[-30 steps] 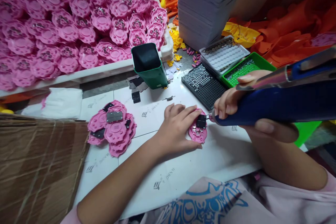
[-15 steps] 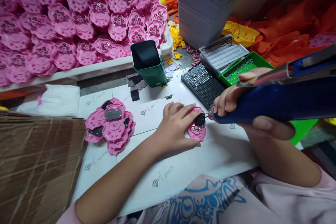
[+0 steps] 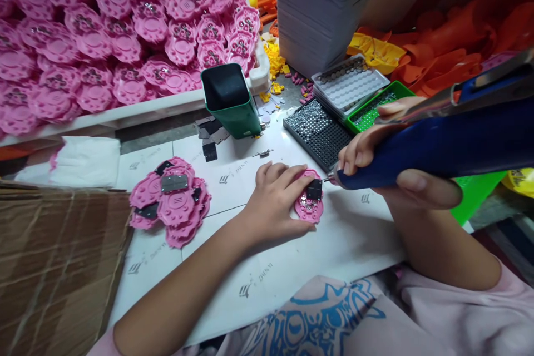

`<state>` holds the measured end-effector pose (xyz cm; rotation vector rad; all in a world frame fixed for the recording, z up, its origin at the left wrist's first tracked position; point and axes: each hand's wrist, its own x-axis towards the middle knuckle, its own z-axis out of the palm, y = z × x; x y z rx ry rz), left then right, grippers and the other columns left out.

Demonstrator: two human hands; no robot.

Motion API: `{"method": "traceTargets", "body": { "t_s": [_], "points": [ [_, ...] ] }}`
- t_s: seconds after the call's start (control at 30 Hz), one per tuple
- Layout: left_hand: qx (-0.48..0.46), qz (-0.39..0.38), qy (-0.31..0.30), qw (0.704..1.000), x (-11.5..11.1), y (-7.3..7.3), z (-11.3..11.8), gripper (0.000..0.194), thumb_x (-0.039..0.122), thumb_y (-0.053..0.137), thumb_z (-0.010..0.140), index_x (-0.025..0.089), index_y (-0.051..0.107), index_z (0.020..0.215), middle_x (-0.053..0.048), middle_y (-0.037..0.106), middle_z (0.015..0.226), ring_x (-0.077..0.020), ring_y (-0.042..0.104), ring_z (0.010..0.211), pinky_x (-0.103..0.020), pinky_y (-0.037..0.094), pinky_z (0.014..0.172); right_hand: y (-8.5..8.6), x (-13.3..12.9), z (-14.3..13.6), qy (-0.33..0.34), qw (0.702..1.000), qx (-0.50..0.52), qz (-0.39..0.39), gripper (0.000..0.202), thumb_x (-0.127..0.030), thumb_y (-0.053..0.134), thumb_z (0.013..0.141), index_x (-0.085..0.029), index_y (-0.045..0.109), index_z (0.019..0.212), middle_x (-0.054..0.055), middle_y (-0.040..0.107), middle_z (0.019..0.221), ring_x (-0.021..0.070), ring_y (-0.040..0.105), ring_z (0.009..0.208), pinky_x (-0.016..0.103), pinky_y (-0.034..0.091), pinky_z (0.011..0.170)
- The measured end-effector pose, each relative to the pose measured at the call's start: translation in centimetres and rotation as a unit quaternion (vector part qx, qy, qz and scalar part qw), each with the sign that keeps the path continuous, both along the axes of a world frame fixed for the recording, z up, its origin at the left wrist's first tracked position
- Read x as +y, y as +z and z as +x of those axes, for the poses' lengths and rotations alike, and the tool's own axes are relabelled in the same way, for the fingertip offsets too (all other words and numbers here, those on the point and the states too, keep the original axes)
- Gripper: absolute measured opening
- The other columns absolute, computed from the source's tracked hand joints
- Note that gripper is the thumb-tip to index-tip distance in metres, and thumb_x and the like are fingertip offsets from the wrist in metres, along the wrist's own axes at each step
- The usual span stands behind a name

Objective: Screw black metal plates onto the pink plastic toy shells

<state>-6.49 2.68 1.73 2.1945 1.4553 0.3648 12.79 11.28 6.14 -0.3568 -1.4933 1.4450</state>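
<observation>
- Right hand (image 3: 387,169) is wrapped shut around the long blue powered screwdriver (image 3: 442,144), whose metal tip meets the small black rectangular cover (image 3: 314,189).
- Left hand (image 3: 277,203) lies flat with spread fingers, pinning the pink paw-shaped plastic piece (image 3: 309,204) to the white tabletop (image 3: 354,245); it grips nothing, and the black cover sits on the piece's upper end just beyond its fingertips.
- Far beyond the left hand, a large heap of matching pink pieces (image 3: 104,39) fills a white tray.
- To the outer side of the left hand, well apart, lies a small pile of pink pieces with grey and black plates (image 3: 171,200).
- Beyond the right hand stands a black gridded screw tray (image 3: 319,133); beyond the left, a green square bin (image 3: 231,100).
- Risk, as I judge it: the driver tip lies close to the left fingertips, so a tilted tool could skid off the screw and nick them or scar the plastic.
- Against the frame a second earlier, both hands keep the same hold; only the view has drifted slightly.
</observation>
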Motion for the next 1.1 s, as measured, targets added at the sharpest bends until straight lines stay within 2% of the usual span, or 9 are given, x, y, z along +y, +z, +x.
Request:
{"method": "traceTargets", "body": {
  "t_s": [0.3,0.43,0.67,0.9,1.03,1.1],
  "points": [
    [0.003,-0.004,0.003,1.0,0.0,0.2,0.2,0.087,0.054,0.078,0.059,0.022,0.05,0.135,-0.01,0.048,0.141,-0.0342,0.038,0.12,-0.055,0.017,0.109,-0.1,-0.2,-0.3,0.001,1.0,0.028,0.001,0.024,-0.034,0.07,0.075,-0.026,0.06,0.095,0.0,0.06,0.073,0.0167,0.062,0.062,0.036,0.051,0.063],
    [0.004,-0.002,0.003,1.0,0.0,0.1,0.1,0.086,0.054,0.078,0.059,0.025,0.05,0.135,-0.01,0.049,0.141,-0.0343,0.039,0.12,-0.055,0.017,0.109,-0.3,-0.1,-0.4,-0.006,0.999,0.047,0.005,0.023,-0.033,0.07,0.075,-0.026,0.06,0.095,-0.001,0.059,0.074,0.0165,0.062,0.062,0.036,0.052,0.061],
    [0.003,0.0,0.004,1.0,0.0,0.1,0.2,0.086,0.054,0.078,0.058,0.026,0.049,0.134,-0.009,0.05,0.14,-0.0345,0.039,0.12,-0.055,0.016,0.109,-0.7,0.2,-0.3,0.009,1.0,0.002,-0.024,0.028,-0.041,0.071,0.072,-0.021,0.061,0.089,0.0,0.058,0.071,0.0171,0.061,0.063,0.035,0.052,0.059],
    [-0.02,-0.013,0.013,1.0,-0.1,-0.1,0.2,0.092,0.052,0.078,0.06,0.025,0.04,0.139,-0.009,0.049,0.141,-0.0344,0.038,0.121,-0.054,0.014,0.109,-0.6,-0.1,-0.8,0.001,0.999,0.042,-0.01,0.022,-0.033,0.069,0.073,-0.026,0.062,0.093,-0.001,0.06,0.073,0.0164,0.061,0.062,0.035,0.05,0.06],
    [-0.032,-0.018,0.013,0.999,-0.1,-0.1,0.1,0.092,0.051,0.078,0.061,0.025,0.038,0.14,-0.009,0.048,0.142,-0.034,0.037,0.123,-0.054,0.012,0.11,-0.8,0.0,-1.3,0.007,1.0,0.029,0.001,0.024,-0.039,0.07,0.074,-0.023,0.063,0.09,0.001,0.058,0.071,0.0172,0.06,0.062,0.035,0.05,0.058],
    [-0.034,-0.021,0.011,0.999,-0.1,-0.2,0.2,0.092,0.051,0.078,0.062,0.025,0.037,0.14,-0.008,0.048,0.142,-0.0336,0.036,0.123,-0.054,0.011,0.111,-0.7,0.0,-1.5,0.015,0.999,0.037,0.007,0.021,-0.036,0.069,0.075,-0.024,0.062,0.09,0.001,0.058,0.072,0.0177,0.06,0.062,0.036,0.051,0.059]
  ]
}}
